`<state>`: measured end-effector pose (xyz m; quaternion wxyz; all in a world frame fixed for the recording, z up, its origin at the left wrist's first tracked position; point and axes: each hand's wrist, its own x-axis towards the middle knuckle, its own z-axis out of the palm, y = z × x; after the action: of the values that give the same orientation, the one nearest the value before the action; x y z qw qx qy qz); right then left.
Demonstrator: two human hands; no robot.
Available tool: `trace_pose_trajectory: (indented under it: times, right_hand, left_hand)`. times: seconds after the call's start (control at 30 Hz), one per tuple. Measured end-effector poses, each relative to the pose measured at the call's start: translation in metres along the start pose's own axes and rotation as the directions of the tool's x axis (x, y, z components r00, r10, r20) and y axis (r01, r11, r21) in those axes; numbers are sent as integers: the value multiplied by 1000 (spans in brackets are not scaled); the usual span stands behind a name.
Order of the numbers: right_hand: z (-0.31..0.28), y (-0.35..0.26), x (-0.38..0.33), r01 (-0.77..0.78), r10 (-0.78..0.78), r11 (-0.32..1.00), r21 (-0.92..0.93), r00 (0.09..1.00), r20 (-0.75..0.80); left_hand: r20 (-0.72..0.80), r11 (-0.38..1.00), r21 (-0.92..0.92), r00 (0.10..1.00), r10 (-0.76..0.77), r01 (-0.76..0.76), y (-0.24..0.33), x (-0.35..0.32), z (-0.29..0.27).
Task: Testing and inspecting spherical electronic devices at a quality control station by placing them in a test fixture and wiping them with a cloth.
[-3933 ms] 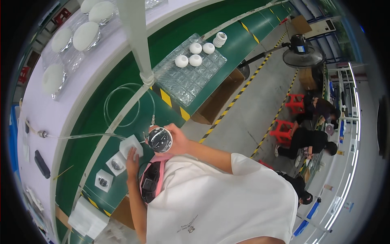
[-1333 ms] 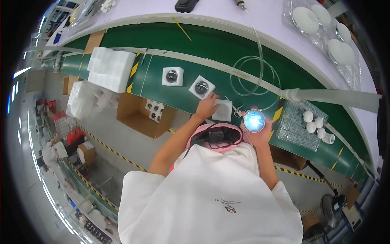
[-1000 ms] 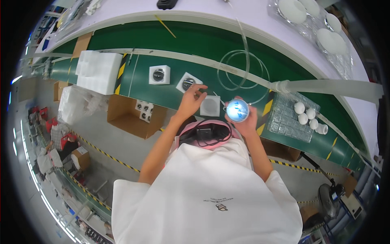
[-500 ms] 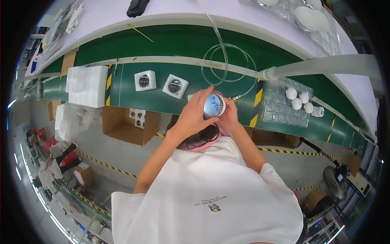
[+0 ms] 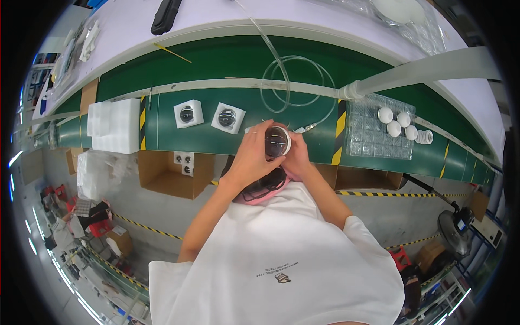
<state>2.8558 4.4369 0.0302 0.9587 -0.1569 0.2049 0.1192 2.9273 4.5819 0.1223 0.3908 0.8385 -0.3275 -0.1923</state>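
Observation:
Both my hands meet over the near edge of the green conveyor belt (image 5: 216, 65). A small round dome-shaped part with a dark glossy lens and white rim (image 5: 277, 142) sits between them. My left hand (image 5: 254, 154) wraps around its left side and my right hand (image 5: 297, 157) cups it from the right and below. Two white square foam blocks, each holding a similar dark dome (image 5: 188, 114) (image 5: 227, 117), lie on the belt just left of my hands.
A clear plastic tray (image 5: 374, 135) with several white round caps lies on the belt to the right. A coiled clear tube (image 5: 292, 81) rests beyond my hands. White foam stacks (image 5: 115, 124) lie at left, cardboard boxes (image 5: 168, 173) below the belt, a floor fan (image 5: 457, 238) at right.
The view has swung so the belt lies straight ahead. My left hand left the foam block and closed around the dome held in my right hand, whose lens now looks dark instead of lit.

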Motion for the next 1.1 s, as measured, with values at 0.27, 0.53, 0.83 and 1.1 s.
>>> trace_pose_trajectory:
  times: [0.27,0.53,0.83,1.1]
  right_hand:
    - [-58,-3,8,33,-85,892,-451,992,-97]
    - [-165,-2,-28,13,-275,880,-474,829,-487]
    - [-191,-26,-53,88,-381,888,-452,691,-615]
    - [-256,-148,-61,-34,-722,583,-812,436,-537]
  left_hand:
    - [-42,996,81,999,-28,31,-70,17,8]
    - [170,934,304,954,-248,188,-145,14,70]
    - [53,814,555,968,-244,174,-138,25,120]
    - [77,695,660,895,-440,285,-130,50,131]
